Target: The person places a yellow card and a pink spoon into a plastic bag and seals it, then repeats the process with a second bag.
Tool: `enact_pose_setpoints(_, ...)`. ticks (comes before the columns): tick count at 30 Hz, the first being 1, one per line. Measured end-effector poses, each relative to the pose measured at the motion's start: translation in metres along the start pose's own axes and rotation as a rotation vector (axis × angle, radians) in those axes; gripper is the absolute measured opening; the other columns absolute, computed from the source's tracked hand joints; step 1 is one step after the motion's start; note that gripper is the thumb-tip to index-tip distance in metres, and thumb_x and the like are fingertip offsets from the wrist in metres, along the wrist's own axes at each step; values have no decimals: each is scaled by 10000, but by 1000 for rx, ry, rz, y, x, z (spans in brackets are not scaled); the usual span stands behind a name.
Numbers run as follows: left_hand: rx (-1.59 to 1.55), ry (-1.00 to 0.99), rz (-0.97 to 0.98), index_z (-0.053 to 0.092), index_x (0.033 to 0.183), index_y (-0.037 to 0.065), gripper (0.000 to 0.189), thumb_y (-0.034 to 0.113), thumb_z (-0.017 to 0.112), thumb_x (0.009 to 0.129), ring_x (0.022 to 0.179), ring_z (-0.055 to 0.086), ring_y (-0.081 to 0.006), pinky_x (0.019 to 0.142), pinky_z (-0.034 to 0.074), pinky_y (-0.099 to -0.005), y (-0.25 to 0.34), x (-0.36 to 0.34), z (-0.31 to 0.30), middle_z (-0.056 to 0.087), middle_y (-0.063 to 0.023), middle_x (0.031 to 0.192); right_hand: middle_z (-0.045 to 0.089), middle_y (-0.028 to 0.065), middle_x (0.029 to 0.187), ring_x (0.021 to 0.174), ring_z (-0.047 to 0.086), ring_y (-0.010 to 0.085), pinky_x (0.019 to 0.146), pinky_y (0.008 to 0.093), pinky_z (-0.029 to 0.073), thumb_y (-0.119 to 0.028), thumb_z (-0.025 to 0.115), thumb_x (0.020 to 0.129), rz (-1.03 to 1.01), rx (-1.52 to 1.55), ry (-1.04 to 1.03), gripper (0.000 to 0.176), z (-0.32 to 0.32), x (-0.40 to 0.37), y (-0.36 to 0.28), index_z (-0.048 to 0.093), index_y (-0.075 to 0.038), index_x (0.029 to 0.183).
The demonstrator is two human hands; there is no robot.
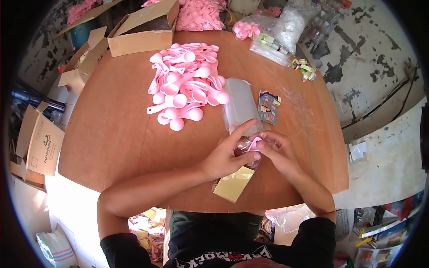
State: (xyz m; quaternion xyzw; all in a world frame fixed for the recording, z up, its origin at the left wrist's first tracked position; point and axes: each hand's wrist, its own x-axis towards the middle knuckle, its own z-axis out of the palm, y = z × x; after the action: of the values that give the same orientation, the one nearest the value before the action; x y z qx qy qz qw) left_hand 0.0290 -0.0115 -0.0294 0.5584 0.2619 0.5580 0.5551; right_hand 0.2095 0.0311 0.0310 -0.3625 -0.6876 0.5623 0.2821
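Observation:
Near the table's front edge, my left hand (pixel 228 157) and my right hand (pixel 279 154) meet around a pink piece (pixel 255 144) in clear plastic. My right fingers pinch the pink piece. The left thumb and fingers hold the clear plastic bag (pixel 243 144), its forefinger stretched out. A yellow card (pixel 234 184) hangs below, inside the plastic. Beyond my hands lies a stack of clear bags (pixel 240 105), with a blue printed card (pixel 268 108) to its right. A heap of pink spoons (pixel 185 82) lies to the left of the bags.
An open cardboard box (pixel 143 42) stands at the table's back left. Behind the heap is a bag of pink spoons (pixel 199 15). Small printed rolls (pixel 304 70) and plastic packs (pixel 270 47) lie at the back right. Another carton (pixel 47 143) is left of the table.

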Motion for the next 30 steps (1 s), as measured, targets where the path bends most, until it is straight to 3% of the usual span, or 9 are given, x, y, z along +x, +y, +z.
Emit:
enact_pose_setpoints(5,-100,-97,6,193,1540,75,765,166,661,942,1065,605,-167,933,478,-329,8,-3,1,603,-130,1220,670,30,889,790,603,77,688,244,491,-149,599,977,0,0,90,190,3,-3,-23,670,20,1024)
enact_pose_setpoints(7,-75,-124,50,191,1538,62,749,217,641,960,1130,582,-190,978,455,-340,7,-3,-2,558,-138,1303,675,46,871,792,609,82,691,237,478,-136,603,971,-225,-222,149,180,2,-4,-35,682,26,968)
enact_pose_setpoints(9,45,-151,54,191,1536,54,716,410,517,1007,1210,538,-230,1029,416,-369,5,0,-6,461,-156,1403,678,57,869,797,614,91,700,241,478,-124,600,969,-330,-281,174,176,0,-3,-50,684,30,952)
enact_pose_setpoints(13,111,-132,81,200,1535,62,731,550,368,1017,1117,597,-230,959,461,-368,8,1,-6,469,-163,1390,684,80,886,823,630,125,739,264,485,-89,580,962,-553,-401,246,166,-10,1,-70,684,40,956)
enact_pose_setpoints(15,-150,-248,-129,204,1531,58,751,593,301,1012,987,641,-212,862,490,-359,11,-2,-8,541,-158,1298,675,105,935,841,635,154,760,280,488,-102,577,960,-578,-311,287,181,-9,-2,-81,680,47,974)
enact_pose_setpoints(18,-92,-263,-143,203,1527,57,750,601,262,1014,883,648,-198,784,491,-335,9,0,-12,607,-142,1163,664,129,957,842,634,177,772,295,487,-111,580,958,-691,-315,359,184,-12,-5,-94,677,43,977)
enact_pose_setpoints(24,-92,-195,-174,232,1509,60,728,598,232,1018,920,625,-195,812,486,-328,6,-1,-10,616,-138,1064,652,139,948,832,630,203,736,314,495,-78,557,944,-1053,-293,492,168,-23,-6,-98,660,54,958)
enact_pose_setpoints(27,-95,-151,-162,192,1504,1,824,642,278,992,1016,580,-199,892,471,-351,0,1,-11,576,-119,1156,645,146,933,822,624,196,718,313,497,-75,553,937,-859,-719,254,173,-20,-2,-91,653,65,949)
enact_pose_setpoints(30,-43,-47,-108,222,1499,1,757,573,330,1014,1097,518,-192,950,455,-360,-1,0,-11,511,-123,1241,643,140,912,813,617,180,713,302,493,-93,565,941,-802,-461,438,184,-23,-7,-75,659,65,926)
